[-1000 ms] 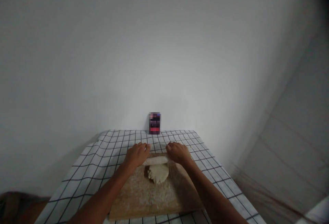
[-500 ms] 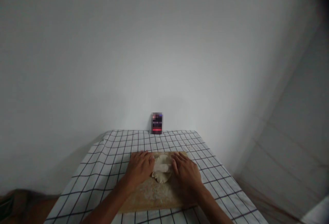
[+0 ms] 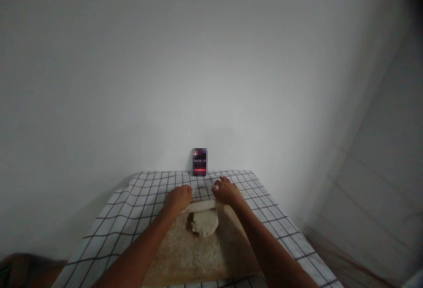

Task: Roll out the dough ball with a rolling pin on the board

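Note:
A pale rolling pin (image 3: 200, 206) lies across the far end of a floured wooden board (image 3: 185, 252). My left hand (image 3: 179, 197) presses flat on the pin's left end, and my right hand (image 3: 226, 191) rests on its right end with fingers stretched forward. Just behind the pin, nearer to me, a flattened piece of dough (image 3: 205, 223) with a ragged edge lies on the board. Both forearms reach out over the board.
The board sits on a white cloth with a black grid (image 3: 132, 204) covering a small table. A small dark box (image 3: 199, 162) stands at the table's far edge against a plain white wall. A tiled wall rises at the right.
Half a second ago both hands and the pin were over the dough. They have moved away from me to the board's far end, uncovering the dough.

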A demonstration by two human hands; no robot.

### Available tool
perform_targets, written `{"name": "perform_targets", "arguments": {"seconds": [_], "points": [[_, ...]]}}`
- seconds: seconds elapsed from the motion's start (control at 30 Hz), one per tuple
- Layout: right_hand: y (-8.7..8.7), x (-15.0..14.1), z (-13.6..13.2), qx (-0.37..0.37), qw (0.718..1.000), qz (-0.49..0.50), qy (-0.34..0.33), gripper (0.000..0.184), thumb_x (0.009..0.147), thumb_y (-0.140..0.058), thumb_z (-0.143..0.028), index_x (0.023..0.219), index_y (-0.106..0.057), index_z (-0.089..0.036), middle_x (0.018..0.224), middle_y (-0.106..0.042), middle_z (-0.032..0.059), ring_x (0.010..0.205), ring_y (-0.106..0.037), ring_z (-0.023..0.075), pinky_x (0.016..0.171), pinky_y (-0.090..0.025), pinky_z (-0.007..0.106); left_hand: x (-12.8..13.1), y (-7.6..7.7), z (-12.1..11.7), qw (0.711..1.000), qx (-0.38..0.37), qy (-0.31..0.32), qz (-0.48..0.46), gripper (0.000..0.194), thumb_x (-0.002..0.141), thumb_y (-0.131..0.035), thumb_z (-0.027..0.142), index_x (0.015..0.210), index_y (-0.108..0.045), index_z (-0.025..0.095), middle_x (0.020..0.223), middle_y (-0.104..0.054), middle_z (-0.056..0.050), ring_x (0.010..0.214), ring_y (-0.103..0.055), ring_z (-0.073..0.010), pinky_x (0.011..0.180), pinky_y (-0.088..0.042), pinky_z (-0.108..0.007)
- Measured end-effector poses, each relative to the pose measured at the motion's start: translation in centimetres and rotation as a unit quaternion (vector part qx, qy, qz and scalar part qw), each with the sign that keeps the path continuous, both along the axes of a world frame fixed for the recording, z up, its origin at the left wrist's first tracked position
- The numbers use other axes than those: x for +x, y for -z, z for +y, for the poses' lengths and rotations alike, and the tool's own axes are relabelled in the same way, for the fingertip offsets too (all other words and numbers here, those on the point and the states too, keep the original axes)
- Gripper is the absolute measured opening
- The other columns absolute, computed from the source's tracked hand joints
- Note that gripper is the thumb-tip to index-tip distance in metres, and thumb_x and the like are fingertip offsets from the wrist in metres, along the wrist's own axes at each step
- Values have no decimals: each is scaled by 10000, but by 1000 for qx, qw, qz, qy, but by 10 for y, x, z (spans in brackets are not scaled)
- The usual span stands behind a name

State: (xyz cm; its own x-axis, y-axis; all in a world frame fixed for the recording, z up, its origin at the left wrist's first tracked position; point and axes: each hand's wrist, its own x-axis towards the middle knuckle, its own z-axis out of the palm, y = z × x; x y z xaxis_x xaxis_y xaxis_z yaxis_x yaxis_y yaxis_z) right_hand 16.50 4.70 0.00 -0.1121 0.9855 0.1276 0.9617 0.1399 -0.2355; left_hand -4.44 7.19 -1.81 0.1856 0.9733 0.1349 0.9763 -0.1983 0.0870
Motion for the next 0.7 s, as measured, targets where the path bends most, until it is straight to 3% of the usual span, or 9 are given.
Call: {"name": "perform_targets", "arguments": {"seconds": [0.13,0.27,0.4,0.5,0.6,0.7], "points": [[-1,3,-13,-8,1000,5,-9,386,1002,-399,-328,1215,-698,-208,1487,-544,159,1390,-484,272,1026,-476,472,4,-5,-7,999,15,-41,-12,371,882,-307,356,853,-636,187,895,-740,-130,827,-676,-289,677,-490,-425],[5,5,-51,15,1000,2,-13,416,1033,-354,-319,1231,-705,-216,1523,-520,135,1428,-455,265,1075,-456,435,7,-7,-33,998,42,-29,-26,330,888,-308,366,906,-610,235,915,-737,-72,870,-663,-269,726,-493,-407],[23,4,-100,75,997,21,-10,447,1057,-319,-322,1376,-621,-237,1537,-515,97,1421,-473,261,1129,-423,419,6,-1,-73,992,111,37,-51,324,887,-328,357,1138,-512,268,1072,-698,-61,988,-610,-260,869,-464,-414],[37,6,-125,102,994,38,-14,477,1069,-304,-350,1480,-522,-248,1554,-494,79,1417,-481,247,1167,-386,442,5,5,-98,975,181,104,-70,340,888,-323,357,1180,-487,298,1103,-683,-59,1059,-565,-285,957,-421,-460],[38,9,-126,108,993,47,-29,472,1076,-299,-377,1462,-542,-256,1535,-519,71,1409,-489,235,1181,-367,434,6,8,-104,972,191,117,-66,335,891,-312,374,1167,-495,324,1126,-678,-45,1107,-540,-288,990,-402,-472],[27,11,-106,87,994,48,-53,457,1082,-276,-368,1345,-634,-259,1458,-601,69,1372,-526,210,1106,-440,362,8,5,-86,986,138,85,-46,337,891,-307,372,1125,-532,285,1057,-700,-84,1030,-586,-294,932,-432,-479]]}}
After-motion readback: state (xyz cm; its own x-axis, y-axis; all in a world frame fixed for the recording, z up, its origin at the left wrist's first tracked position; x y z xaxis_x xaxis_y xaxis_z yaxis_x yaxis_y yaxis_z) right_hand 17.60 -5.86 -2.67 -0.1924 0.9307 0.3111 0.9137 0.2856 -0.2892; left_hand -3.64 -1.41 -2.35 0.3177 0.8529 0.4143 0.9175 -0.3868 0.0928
